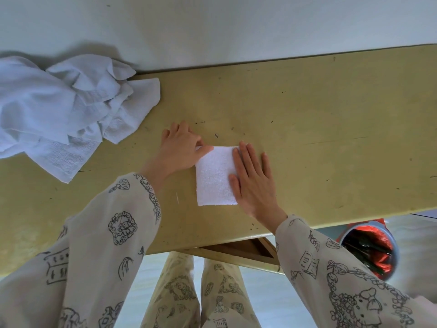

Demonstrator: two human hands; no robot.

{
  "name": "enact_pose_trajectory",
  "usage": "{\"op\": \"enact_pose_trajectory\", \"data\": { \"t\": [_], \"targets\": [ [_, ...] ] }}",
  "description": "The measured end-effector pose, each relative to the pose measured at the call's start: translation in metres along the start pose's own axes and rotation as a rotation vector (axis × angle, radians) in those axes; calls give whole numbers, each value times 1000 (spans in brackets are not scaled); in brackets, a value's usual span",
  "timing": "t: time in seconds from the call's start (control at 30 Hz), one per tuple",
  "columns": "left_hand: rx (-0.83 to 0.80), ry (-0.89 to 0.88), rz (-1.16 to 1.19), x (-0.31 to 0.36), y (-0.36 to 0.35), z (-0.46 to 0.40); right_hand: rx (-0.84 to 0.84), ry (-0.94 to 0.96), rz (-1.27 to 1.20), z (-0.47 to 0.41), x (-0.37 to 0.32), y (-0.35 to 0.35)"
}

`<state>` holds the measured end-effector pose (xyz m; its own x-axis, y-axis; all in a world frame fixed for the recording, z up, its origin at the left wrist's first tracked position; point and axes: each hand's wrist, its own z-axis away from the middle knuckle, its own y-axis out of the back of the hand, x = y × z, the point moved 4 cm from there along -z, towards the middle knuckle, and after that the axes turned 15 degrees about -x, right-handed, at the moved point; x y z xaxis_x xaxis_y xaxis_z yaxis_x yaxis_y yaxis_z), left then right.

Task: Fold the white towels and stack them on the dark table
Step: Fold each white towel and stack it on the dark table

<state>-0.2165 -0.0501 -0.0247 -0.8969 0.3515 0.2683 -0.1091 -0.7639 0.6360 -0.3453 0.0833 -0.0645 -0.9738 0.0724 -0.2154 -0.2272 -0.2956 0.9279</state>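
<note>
A small white towel (214, 177), folded into a neat rectangle, lies flat on the yellowish table (319, 129) near its front edge. My left hand (181, 151) rests at the towel's upper left corner, its thumb on the cloth and a bit of the corner showing under the fingers. My right hand (253, 179) lies flat with straight fingers along the towel's right edge, pressing it down. A heap of unfolded white towels (63, 107) sits at the far left of the table against the wall.
A white wall (212, 27) runs along the table's back edge. Below the front edge at the right stands a bin (371, 249) lined with red and black plastic. My legs and an open drawer frame (248, 252) show under the table.
</note>
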Motion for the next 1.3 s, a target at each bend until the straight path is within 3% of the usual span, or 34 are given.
{"op": "enact_pose_trajectory", "data": {
  "t": [0.13, 0.23, 0.3, 0.4, 0.6, 0.9, 1.07, 1.2, 1.3],
  "targets": [
    [74, 26, 141, -5, -10, 5, 10, 0, -7, 1, 0, 1],
    [456, -29, 99, 2, -25, 32, 9, -3, -10, 1, -1, 1],
    [569, -145, 15, 16, -45, 44, -2, -6, -17, 0, -1, 1],
    [497, -233, -102, 27, -79, 39, -19, -10, -23, 0, 0, 0],
    [311, -156, -221, 12, -92, 24, -8, -6, -12, 0, 1, 1],
    [206, -129, -293, 13, -87, 28, -108, -18, 7, -1, 1, 4],
    [285, -94, -267, 20, -82, 43, -101, 21, -212, 7, 10, 22],
    [468, 32, -175, 19, -76, 54, 126, -128, -341, 22, 17, 34],
    [407, 119, -6, 17, -64, 48, 131, -204, -428, 28, 18, 30]
  ]
}}
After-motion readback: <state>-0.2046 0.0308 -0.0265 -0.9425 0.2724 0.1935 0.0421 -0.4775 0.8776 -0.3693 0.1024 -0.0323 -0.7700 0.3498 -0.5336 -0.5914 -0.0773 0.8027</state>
